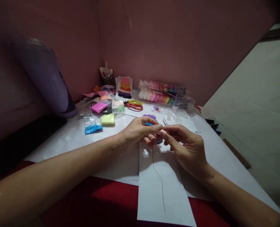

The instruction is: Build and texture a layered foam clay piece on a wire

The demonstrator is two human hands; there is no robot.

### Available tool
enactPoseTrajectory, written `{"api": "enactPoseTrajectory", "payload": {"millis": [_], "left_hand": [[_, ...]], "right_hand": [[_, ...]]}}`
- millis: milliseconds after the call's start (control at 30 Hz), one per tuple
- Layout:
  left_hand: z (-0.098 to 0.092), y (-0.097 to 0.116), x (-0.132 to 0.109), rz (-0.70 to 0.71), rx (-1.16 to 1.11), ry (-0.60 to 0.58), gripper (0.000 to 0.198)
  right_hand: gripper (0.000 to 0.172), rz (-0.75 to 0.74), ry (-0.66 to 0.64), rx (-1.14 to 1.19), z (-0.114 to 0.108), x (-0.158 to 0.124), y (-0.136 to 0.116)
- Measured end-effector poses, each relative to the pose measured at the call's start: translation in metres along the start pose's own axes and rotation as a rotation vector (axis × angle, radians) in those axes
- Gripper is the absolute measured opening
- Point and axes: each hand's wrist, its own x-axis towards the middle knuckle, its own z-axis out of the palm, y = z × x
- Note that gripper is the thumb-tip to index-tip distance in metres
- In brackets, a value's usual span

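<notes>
My left hand (143, 130) and my right hand (188, 145) meet over the middle of the table, fingertips pinched together. Between them is a small pale pink piece of clay (163, 131), mostly covered by the fingers. A thin dark wire (159, 176) hangs in a wavy line from beneath my left fingers over a white paper strip (164, 192). Whether the wire joins the pink piece is hidden. Just behind the hands lie a purple textured piece (149, 117) and something blue, partly covered by my left hand.
Packets of coloured clay, among them a magenta packet (99, 107) and a blue one (93, 127), lie at the left. Pliers with yellow and red handles (135, 105) rest farther back. A large clear bag of clay (162, 93) stands by the wall, near a pen cup (106, 75).
</notes>
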Motion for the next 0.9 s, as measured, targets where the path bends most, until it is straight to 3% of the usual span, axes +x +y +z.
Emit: {"api": "enactPoseTrajectory", "payload": {"millis": [133,233,367,533,733,900], "left_hand": [[-0.0028,-0.0031,0.0023,0.011,0.053,-0.041,0.037],[-0.0043,-0.004,0.0031,0.021,0.027,-0.098,0.033],[-0.003,-0.0025,0.0026,0.067,-0.01,-0.038,0.023],[-0.0013,-0.0016,0.0016,0.038,-0.079,-0.039,0.025],[-0.0047,-0.0036,0.0024,-0.04,-0.018,-0.09,0.026],[-0.0035,-0.0018,0.0021,0.038,-0.019,-0.109,0.018]], "right_hand": [[0.009,-0.022,0.019,0.001,-0.0003,0.0001,0.0016],[0.011,-0.052,-0.002,-0.023,-0.0009,-0.0004,0.0024],[0.029,-0.049,0.027,-0.002,-0.0014,-0.0011,0.0038],[0.006,-0.019,0.015,0.015,-0.0005,-0.0013,0.0049],[0.012,-0.019,0.036,0.02,0.0007,-0.0011,0.0073],[0.015,-0.008,0.003,0.073,0.0003,-0.0011,0.0076]]}}
